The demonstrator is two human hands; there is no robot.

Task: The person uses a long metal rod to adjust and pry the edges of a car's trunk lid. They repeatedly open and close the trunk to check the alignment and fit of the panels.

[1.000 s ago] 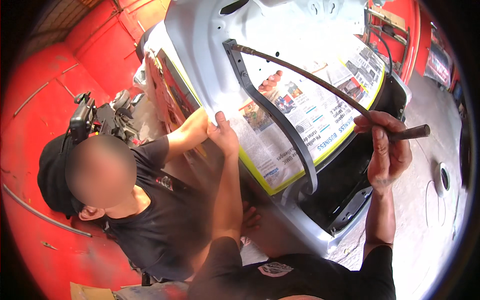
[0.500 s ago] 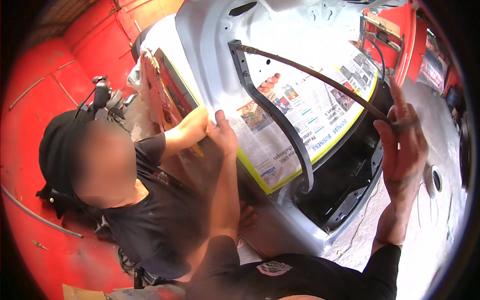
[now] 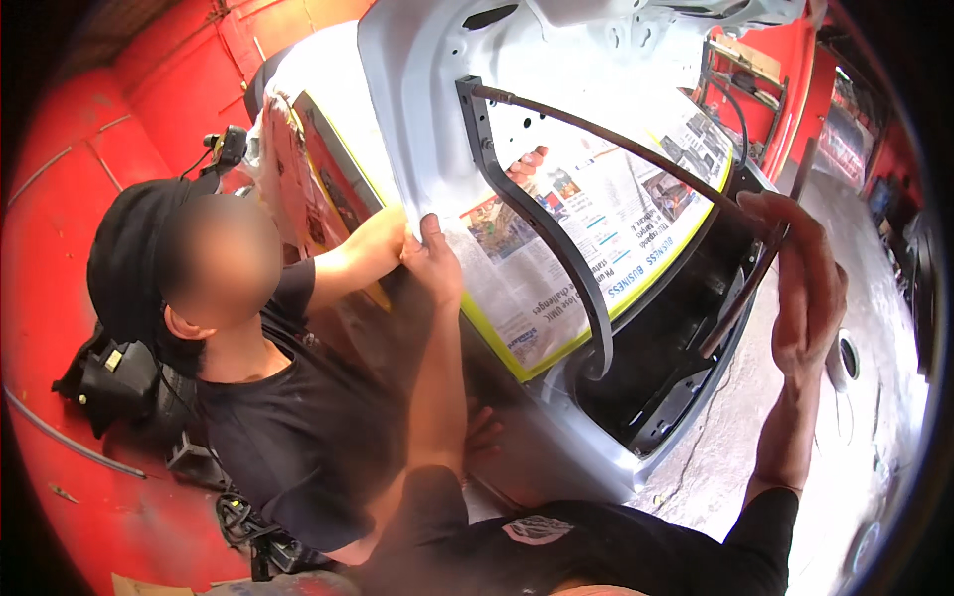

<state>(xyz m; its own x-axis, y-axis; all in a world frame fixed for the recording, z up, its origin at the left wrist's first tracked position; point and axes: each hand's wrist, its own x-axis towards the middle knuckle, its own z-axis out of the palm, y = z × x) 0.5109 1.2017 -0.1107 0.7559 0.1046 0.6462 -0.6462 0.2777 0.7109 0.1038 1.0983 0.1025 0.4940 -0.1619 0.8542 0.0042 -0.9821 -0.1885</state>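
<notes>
"Rod of brown metal, long and thin (image 3: 616,136): it slants from the upper end of the black curved metal arm (image 3: 479,124) to your right hand (image 3: 810,278). How do you have it?"

"Your fingers bend over it beside the dark crossbar (image 3: 739,298); I can't tell whether they close round."

"And your left hand (image 3: 434,263)?"

"Your thumb rests on the pale grey metal lid (image 3: 417,109), near its edge; hidden fingers leave your grip unclear."

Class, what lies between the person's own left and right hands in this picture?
In the head view, a curved metal arm crosses between the left hand and right hand, in front of newspaper; a dark opening shows nearer the right hand.
</notes>
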